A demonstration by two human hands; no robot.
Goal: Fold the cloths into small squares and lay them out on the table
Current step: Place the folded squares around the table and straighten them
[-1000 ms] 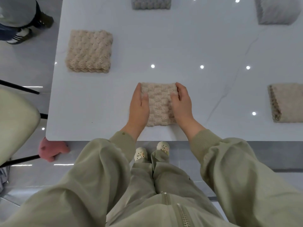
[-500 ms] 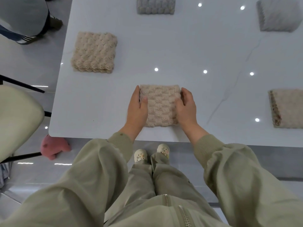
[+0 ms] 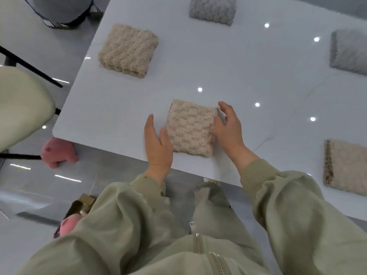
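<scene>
A beige knobbly cloth (image 3: 191,128), folded into a small square, lies near the front edge of the white table (image 3: 123,108). My left hand (image 3: 157,144) is just left of it, fingers straight, only the thumb near the cloth's edge. My right hand (image 3: 229,126) hovers at its right side with relaxed fingers, the thumb touching the right edge. Neither hand grips the cloth.
More folded squares lie on the table: a beige cloth at back left (image 3: 128,49), a grey cloth at the back (image 3: 212,9), a grey cloth at right (image 3: 348,51), a beige cloth at front right (image 3: 346,167). A pale chair (image 3: 19,108) and pink toy (image 3: 58,152) stand left.
Both hands have loosened off the folded cloth's sides; the left has drawn away to the left. The view has tilted and swung.
</scene>
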